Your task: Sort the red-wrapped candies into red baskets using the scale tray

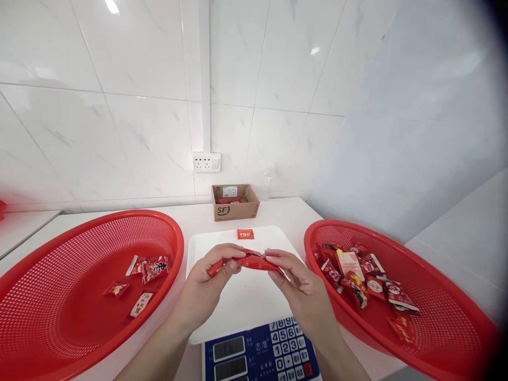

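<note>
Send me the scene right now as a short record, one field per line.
left hand: left hand grips the red packet
right hand: right hand grips its other end
beneath: digital weighing scale
on scale: small red sachet, far edge
left basket: red basket, few packets
right basket: red basket, more packets
behind: SF carton, red contents

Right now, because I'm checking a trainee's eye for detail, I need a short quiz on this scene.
1. Relative to the white tray, the cardboard box stands: A) on it; B) beyond it; C) under it.
2. True or false: the left hand and right hand both touch the long red packet.
3. Fill in: the right basket shows ____ packets than the left basket.

Key: 1 B; 2 true; 3 more
</note>
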Available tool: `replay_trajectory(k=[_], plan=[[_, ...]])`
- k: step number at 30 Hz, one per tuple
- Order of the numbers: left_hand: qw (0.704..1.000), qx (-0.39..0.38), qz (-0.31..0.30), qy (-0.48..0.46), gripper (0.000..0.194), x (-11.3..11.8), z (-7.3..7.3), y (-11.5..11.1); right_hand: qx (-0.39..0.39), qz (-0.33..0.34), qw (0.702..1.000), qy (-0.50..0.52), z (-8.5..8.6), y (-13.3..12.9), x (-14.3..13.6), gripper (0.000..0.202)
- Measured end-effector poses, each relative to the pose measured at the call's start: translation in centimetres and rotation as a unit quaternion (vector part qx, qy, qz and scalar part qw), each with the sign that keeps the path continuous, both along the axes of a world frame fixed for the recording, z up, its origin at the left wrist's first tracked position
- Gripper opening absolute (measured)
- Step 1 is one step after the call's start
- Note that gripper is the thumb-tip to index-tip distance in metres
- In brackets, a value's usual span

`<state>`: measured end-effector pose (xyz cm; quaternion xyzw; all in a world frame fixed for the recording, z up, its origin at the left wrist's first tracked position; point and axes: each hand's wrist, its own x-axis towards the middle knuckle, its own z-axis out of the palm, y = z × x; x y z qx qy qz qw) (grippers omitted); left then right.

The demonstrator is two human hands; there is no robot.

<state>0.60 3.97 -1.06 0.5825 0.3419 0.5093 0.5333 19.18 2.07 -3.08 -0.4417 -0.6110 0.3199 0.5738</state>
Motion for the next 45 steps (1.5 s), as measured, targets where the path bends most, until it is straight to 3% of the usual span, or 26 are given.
replay_trajectory(k=[2,7,10,13,16,19,22,28,31,35,38,45], plan=[[0.999,-0.032,-0.014,-0.025,0.018,0.0,0.2,-0.1,0.073,-0.016,0.997,-0.007,-0.1,-0.2,-0.1,0.025],[0.994,-0.097,0.035,-0.019,0.03,0.2,0.3,-0.1,0.206,-0.025,0.975,-0.083,0.0,-0.8,-0.6,0.045],[0.993,-0.114,-0.008,-0.009,0.039,0.2,0.3,-0.1,0.234,-0.013,0.966,-0.105,-0.1,-1.0,-0.7,0.048],[0.993,-0.119,-0.018,-0.01,0.05,0.2,0.3,-0.2,0.178,-0.001,0.981,-0.079,-0.3,-1.0,-0.7,0.039],[0.995,-0.099,0.011,-0.009,0.055,0.4,0.3,-0.3,0.033,0.003,0.997,0.063,-0.4,-0.7,-0.9,0.029],[0.996,-0.083,0.03,0.007,0.055,0.5,0.4,-0.3,-0.104,0.048,0.973,0.201,-0.1,-0.2,-1.2,0.04],[0.996,-0.079,0.023,0.046,0.049,0.6,0.4,-0.4,-0.18,0.097,0.957,0.205,0.4,0.0,-1.5,0.048],[0.994,-0.05,-0.026,0.092,0.034,0.4,0.4,-0.3,-0.19,0.081,0.96,0.19,0.7,0.3,-1.3,0.036],[0.996,-0.047,-0.006,0.082,0.031,0.0,0.3,0.1,-0.16,0.034,0.969,0.187,0.4,0.9,-0.7,0.037],[0.995,-0.046,0.06,0.066,0.029,-0.7,0.4,0.5,-0.122,-0.04,0.987,0.094,-0.1,1.7,0.3,0.046],[0.994,-0.044,0.079,0.055,0.03,-1.0,0.8,0.6,-0.142,-0.03,0.988,-0.053,-0.3,1.7,0.4,0.054],[0.995,-0.04,0.09,0.022,0.032,-1.2,1.1,0.3,-0.172,0.038,0.922,-0.344,-0.9,2.4,-0.3,0.057]])
